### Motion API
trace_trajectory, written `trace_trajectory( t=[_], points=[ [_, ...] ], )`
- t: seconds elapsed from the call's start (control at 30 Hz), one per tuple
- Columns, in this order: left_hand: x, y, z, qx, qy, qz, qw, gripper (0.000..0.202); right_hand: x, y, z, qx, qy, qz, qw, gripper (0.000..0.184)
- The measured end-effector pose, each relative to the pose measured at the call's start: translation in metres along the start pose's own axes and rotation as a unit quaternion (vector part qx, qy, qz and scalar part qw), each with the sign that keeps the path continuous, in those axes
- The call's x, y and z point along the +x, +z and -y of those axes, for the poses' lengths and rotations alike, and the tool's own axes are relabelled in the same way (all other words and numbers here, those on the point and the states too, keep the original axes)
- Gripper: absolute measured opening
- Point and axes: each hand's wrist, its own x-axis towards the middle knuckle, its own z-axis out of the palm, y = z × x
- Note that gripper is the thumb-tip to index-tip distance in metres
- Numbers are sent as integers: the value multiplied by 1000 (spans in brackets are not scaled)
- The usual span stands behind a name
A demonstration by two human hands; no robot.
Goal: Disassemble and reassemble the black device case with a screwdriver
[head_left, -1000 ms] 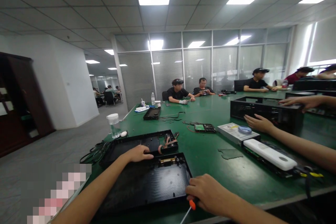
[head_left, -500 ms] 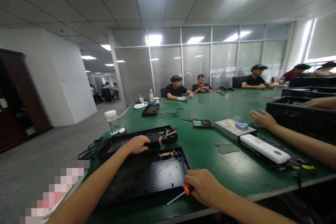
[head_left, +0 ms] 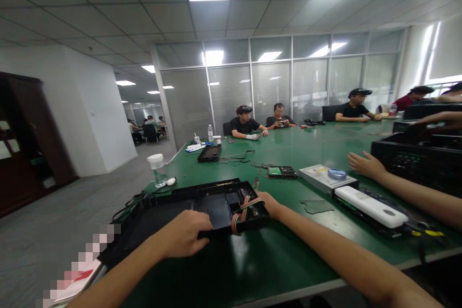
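A shallow black casing [head_left: 216,209] with striped ribbon cables [head_left: 241,215] bundled at its right end is tilted above the green table's near side. My left hand [head_left: 187,233] is closed on its front edge, thumb below and fingers over the rim. At the casing's right end, my right hand [head_left: 269,204] is curled, its fingertips mostly hidden behind the casing; what they hold cannot be made out. Behind the casing shows the edge of a second black panel [head_left: 205,185]. The orange-handled screwdriver is out of sight.
A lidded clear jar [head_left: 157,173] stands on the table's left edge. To the right lie a metal drive with a tape roll [head_left: 336,173], a white handset-like device [head_left: 370,206] and a dark glass shard [head_left: 317,206]. A neighbour's hand [head_left: 366,166] is beside a black case.
The casing with the cables came toward me in my left hand. The flat panel went from the front to behind it. My right hand moved away from me; the screwdriver dropped from view.
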Motion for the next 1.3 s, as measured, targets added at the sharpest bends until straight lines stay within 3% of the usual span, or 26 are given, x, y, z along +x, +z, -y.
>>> trace_trajectory(
  t=[0.17,0.3,0.4,0.53,0.63,0.77,0.83,0.93,1.1,1.3],
  points=[
    [-15,23,-8,-28,-12,8,999,3,-2,-57,-27,-259,-56,-8,964,52],
    [-14,34,-10,-31,-8,32,999,4,1,-83,-47,-243,-41,-75,966,36],
    [-9,42,-9,-24,0,50,998,5,4,-73,-53,-162,-8,-84,983,26],
    [-5,53,-8,-26,13,64,998,7,5,-38,-44,-63,60,17,996,39],
    [-2,57,-2,-26,-12,78,997,13,4,-20,-31,-77,41,49,995,37],
    [16,50,19,-57,-74,138,986,32,0,-13,-20,-163,7,29,986,30],
    [32,45,38,-46,-84,86,992,39,0,-14,-19,-225,1,17,974,30],
    [56,47,73,45,-107,-61,991,34,-1,-16,-22,-316,1,-1,949,37],
    [72,64,113,39,-115,15,992,23,0,-18,-24,-379,23,-18,925,48],
    [69,64,102,13,-128,-8,992,47,3,-5,-15,-358,73,26,931,46]
  ],
)
